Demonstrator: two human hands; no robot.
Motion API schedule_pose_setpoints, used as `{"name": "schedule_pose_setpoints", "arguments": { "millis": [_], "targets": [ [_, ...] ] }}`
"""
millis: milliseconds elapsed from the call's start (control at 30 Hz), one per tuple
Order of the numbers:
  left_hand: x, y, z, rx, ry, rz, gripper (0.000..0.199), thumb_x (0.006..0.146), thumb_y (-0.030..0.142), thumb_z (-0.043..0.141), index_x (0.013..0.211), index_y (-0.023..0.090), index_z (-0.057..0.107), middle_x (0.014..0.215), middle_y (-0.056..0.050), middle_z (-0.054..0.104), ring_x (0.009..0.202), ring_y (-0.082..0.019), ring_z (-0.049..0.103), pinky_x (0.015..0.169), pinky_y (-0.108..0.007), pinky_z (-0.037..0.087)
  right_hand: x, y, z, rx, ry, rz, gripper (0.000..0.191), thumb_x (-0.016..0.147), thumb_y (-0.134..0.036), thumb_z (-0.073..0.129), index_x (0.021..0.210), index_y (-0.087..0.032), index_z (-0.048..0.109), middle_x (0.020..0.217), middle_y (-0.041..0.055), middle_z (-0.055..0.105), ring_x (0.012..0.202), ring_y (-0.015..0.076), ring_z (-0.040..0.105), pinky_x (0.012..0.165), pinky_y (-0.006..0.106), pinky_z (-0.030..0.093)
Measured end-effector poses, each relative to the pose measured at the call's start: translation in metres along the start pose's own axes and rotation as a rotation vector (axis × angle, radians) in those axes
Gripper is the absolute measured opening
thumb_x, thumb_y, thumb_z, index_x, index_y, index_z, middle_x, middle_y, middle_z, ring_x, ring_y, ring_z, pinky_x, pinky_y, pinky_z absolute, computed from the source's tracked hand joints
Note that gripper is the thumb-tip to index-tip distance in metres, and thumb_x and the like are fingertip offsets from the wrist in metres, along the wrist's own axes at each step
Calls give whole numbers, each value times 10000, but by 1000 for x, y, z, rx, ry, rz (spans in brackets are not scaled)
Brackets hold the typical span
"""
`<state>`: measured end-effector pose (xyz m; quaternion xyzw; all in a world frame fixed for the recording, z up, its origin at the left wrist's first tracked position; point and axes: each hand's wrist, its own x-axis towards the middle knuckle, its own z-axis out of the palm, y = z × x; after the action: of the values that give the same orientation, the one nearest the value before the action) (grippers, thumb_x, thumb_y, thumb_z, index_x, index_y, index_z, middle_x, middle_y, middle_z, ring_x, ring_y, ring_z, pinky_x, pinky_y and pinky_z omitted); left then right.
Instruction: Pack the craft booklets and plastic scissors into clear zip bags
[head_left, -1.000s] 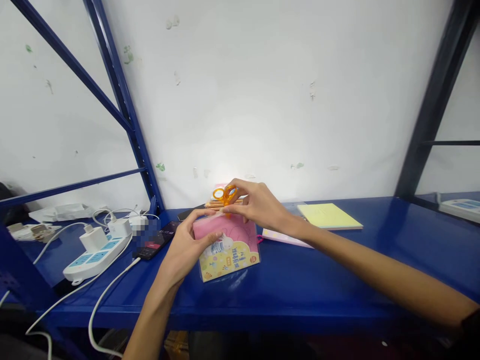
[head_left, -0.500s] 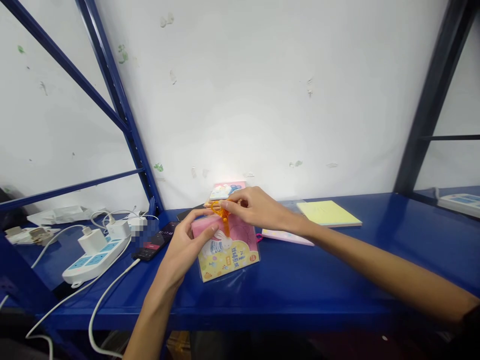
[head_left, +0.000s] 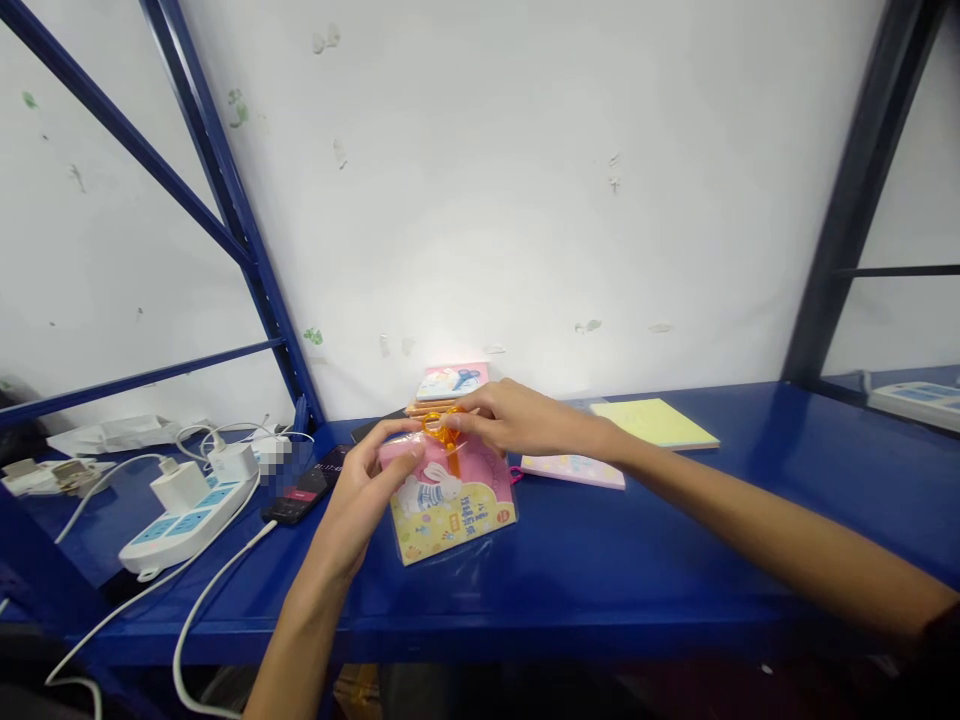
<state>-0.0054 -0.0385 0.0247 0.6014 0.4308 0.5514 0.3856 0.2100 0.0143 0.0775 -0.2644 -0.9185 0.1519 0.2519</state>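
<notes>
A pink and yellow booklet with a rabbit picture lies in a clear plastic sleeve near the middle of the blue shelf. My left hand pinches its upper left corner, thumb on top. Orange scissors are held in my right hand at the booklet's upper edge, their blades pointing down over the pink part. Whether the blades are under or over the plastic is hard to tell.
Behind stands a stack of pink booklets against the wall. Right of it lie a pale patterned booklet and a yellow pad. A phone and a power strip with white cables are at the left.
The scissors' handles have come lower and more level at the booklet's top edge. My left thumb has shifted slightly left and up, and the view has moved a little.
</notes>
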Motion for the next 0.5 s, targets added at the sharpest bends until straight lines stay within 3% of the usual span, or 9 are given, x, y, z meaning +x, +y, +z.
{"name": "schedule_pose_setpoints", "arguments": {
  "millis": [100,233,333,500],
  "targets": [
    [0,0,0,7,3,0,365,812,424,758,1101,220,669,1046,-34,731,877,-183,664,747,-243,497,-4,0,-3,-9,-132,28,491,1044,-462,419,773,-153,688,592,4,634,550,114,551,583,254,371],
    [1,-2,-2,25,3,3,342,815,416,743,1090,226,669,1064,-31,720,901,-195,655,749,-253,492,-8,-5,-6,3,-225,88,536,1040,-491,404,753,-142,692,512,-4,586,480,107,509,534,252,362],
    [1,-3,-3,44,5,9,338,825,413,724,1102,228,667,1057,-35,722,916,-210,657,757,-267,492,-8,-8,-6,22,-259,128,555,1045,-510,367,808,-136,702,472,-13,561,440,102,480,525,248,363],
    [0,0,0,23,17,15,352,795,404,744,1082,212,677,1025,-31,733,904,-220,676,747,-266,504,-9,-7,-3,31,-234,81,496,1039,-500,397,848,-156,699,527,-5,624,506,111,566,570,243,398]
  ]
}}
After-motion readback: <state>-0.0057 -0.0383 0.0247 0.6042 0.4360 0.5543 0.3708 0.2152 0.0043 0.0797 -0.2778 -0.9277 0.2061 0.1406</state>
